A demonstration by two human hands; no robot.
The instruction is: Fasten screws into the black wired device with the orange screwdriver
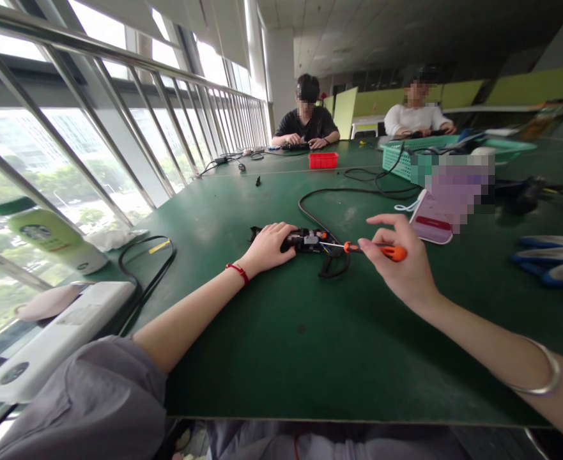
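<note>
My left hand (270, 246) is closed over one end of an opened black corded device (306, 240) lying on the green table. Its exposed inside shows grey parts, a bit of orange and thin coloured wires. My right hand (406, 268) grips an orange-and-black screwdriver (392, 252) between thumb and fingers, with the index finger raised off the handle. The screwdriver's shaft points left, its tip at the device's inner parts near the wires. Whether the tip sits in a screw I cannot tell. A black cable (331, 190) curves away from behind the device.
Right of my hands lie a phone (432, 220) and blue-and-white gloves (562, 262). Farther back stand a red tray (323, 160) and a green basket (396, 161). Left are a bottle (53, 236) and a white box (77, 326). Two people sit across the table (243, 358).
</note>
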